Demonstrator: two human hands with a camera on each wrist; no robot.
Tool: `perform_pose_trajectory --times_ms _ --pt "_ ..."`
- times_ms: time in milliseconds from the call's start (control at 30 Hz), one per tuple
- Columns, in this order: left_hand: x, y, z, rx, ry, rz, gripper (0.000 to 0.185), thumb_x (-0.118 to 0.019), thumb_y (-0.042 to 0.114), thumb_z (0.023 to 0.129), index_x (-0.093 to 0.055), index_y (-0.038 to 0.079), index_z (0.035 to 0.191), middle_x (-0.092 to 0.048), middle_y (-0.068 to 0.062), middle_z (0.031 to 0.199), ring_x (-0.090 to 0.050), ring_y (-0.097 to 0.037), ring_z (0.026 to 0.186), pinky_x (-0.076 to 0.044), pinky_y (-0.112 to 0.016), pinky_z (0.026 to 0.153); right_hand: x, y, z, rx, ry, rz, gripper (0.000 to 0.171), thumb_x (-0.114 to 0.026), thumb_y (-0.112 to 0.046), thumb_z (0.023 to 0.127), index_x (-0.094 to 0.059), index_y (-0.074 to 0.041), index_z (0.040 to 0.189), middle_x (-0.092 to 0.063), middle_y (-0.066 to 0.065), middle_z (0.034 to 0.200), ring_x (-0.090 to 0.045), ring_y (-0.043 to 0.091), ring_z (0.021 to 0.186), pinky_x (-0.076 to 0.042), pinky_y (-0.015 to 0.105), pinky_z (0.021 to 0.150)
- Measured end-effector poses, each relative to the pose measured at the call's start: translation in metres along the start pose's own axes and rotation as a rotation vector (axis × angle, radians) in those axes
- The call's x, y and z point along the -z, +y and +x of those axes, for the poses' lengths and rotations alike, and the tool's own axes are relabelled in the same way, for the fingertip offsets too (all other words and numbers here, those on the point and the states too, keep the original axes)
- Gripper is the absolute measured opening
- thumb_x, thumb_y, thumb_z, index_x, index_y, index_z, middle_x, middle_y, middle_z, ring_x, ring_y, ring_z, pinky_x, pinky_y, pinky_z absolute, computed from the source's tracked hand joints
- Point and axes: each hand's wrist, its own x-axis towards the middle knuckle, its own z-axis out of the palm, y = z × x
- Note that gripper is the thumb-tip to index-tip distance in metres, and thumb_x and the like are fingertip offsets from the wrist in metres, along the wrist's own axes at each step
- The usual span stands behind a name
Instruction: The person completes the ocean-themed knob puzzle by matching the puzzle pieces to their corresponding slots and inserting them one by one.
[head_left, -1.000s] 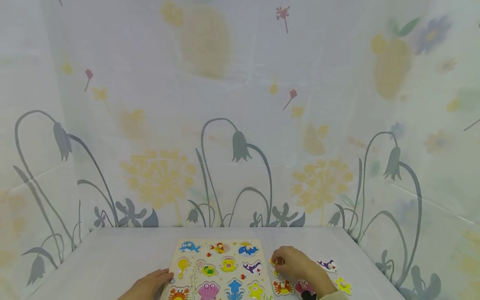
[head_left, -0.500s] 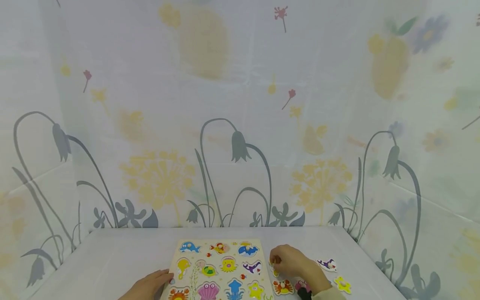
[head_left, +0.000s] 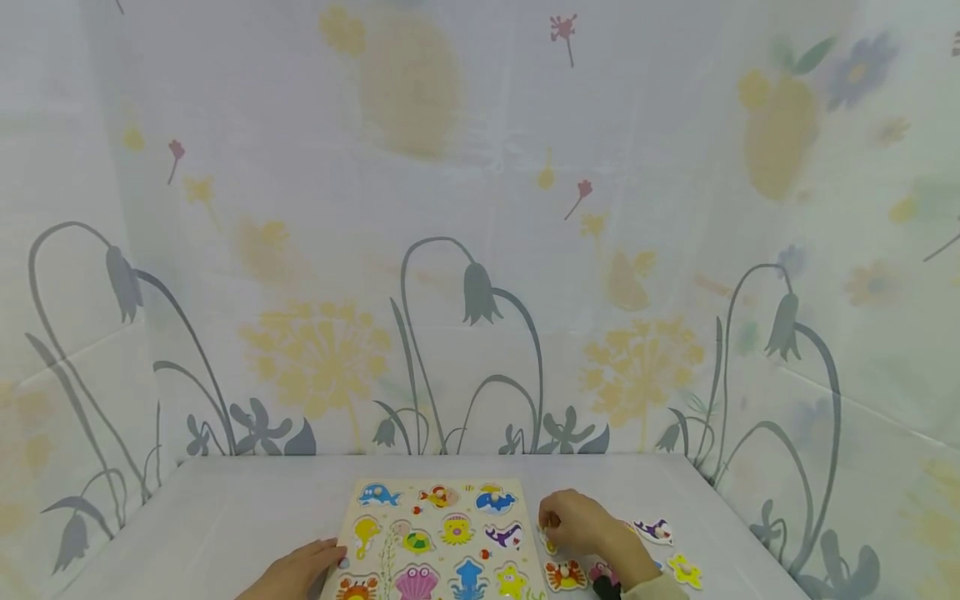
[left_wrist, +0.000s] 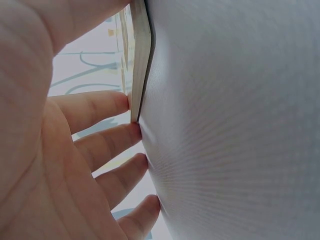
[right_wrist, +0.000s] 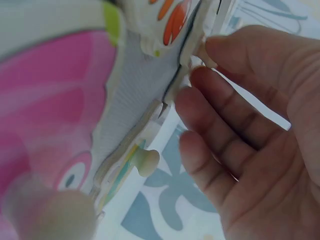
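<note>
Soft, even light fills the room, bright and diffuse, with no hard glare anywhere. The head view is sharp in the middle but bows the curtain (head_left: 480, 250) at its edges. Shadows on the surface (head_left: 225, 517) are faint. Both wrist views are dimmer and bluish, and the pink piece (right_wrist: 45, 125) nearest the right wrist lens is badly out of focus.

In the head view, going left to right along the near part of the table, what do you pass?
Left hand resting at the board's edge → puzzle board → right hand over loose pieces → purple whale piece → yellow starfish piece.
</note>
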Motion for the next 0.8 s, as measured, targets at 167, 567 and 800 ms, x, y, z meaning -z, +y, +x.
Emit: perform_pose_trajectory --times_ms 167,567,800 --pt "0.0 0.001 -0.001 -0.001 0.001 0.002 0.086 -0.075 0.061 0.067 -0.057 0.001 0.126 -0.052 -0.019 0.132 -0.046 -0.047 0.121 -0.04 -0.068 0.093 0.003 -0.001 -0.002 0.023 0.02 -0.019 0.008 -0.071 -0.014 0.08 -0.065 -0.019 0.08 -0.053 -0.011 0.071 -0.048 0.008 0.066 -0.042 0.025 0.059" --pt "0.004 0.005 -0.004 0.01 0.005 0.009 0.089 -0.074 0.063 0.066 -0.056 0.003 0.128 -0.051 -0.02 0.132 -0.046 -0.047 0.121 -0.04 -0.07 0.091 0.015 -0.015 0.0 0.154 0.098 -0.101 0.006 -0.07 -0.014 0.079 -0.066 -0.018 0.082 -0.049 -0.015 0.07 -0.045 0.004 0.065 -0.042 0.023 0.058" --pt "0.003 0.004 -0.004 0.011 0.0 0.012 0.089 -0.075 0.063 0.066 -0.056 0.002 0.128 -0.051 -0.02 0.132 -0.046 -0.047 0.12 -0.04 -0.07 0.091 0.011 -0.038 0.013 0.215 0.073 -0.139 0.004 -0.07 -0.017 0.081 -0.066 -0.018 0.082 -0.048 -0.015 0.07 -0.044 0.004 0.065 -0.041 0.021 0.06"
